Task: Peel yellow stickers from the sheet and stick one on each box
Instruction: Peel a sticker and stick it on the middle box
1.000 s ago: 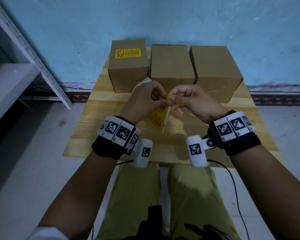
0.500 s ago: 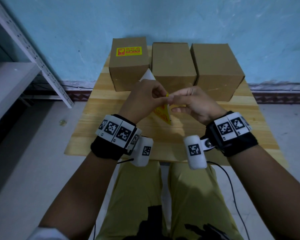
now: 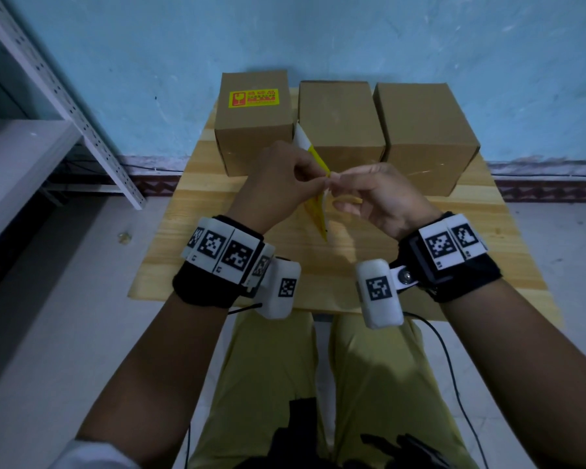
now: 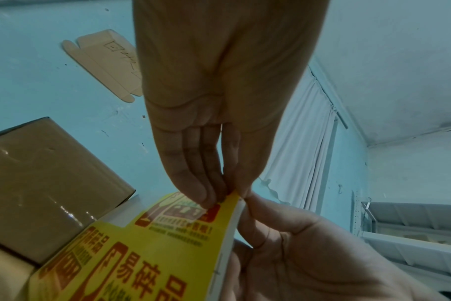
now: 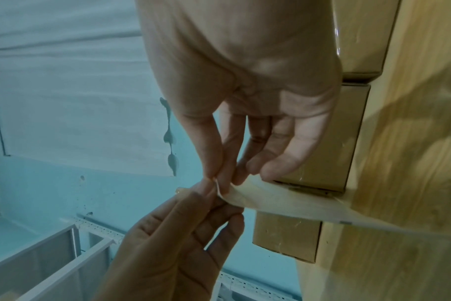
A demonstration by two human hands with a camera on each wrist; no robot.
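Three brown cardboard boxes stand in a row at the back of the wooden table [image 3: 217, 258]. The left box [image 3: 251, 137] carries a yellow sticker [image 3: 253, 98] on top. The tops of the middle box [image 3: 339, 120] and the right box [image 3: 423, 130] are bare. Above the table I hold the yellow sticker sheet [image 3: 316, 211] almost edge-on. My left hand [image 3: 320, 177] pinches its upper edge; the printed yellow face [image 4: 168, 244] shows below those fingers [image 4: 206, 193]. My right hand [image 3: 335, 181] pinches the same edge with thumb and forefinger, on the white backing [image 5: 270, 199] side.
A grey metal shelf rack [image 3: 65, 106] stands left of the table. The blue wall [image 3: 318, 35] rises right behind the boxes. A flattened piece of cardboard [image 4: 103, 61] is stuck on that wall. My knees are under the table's near edge.
Both hands have stayed together on the sheet's edge. The sheet has turned from hanging face-on to nearly edge-on, and its white end now sticks up toward the boxes.
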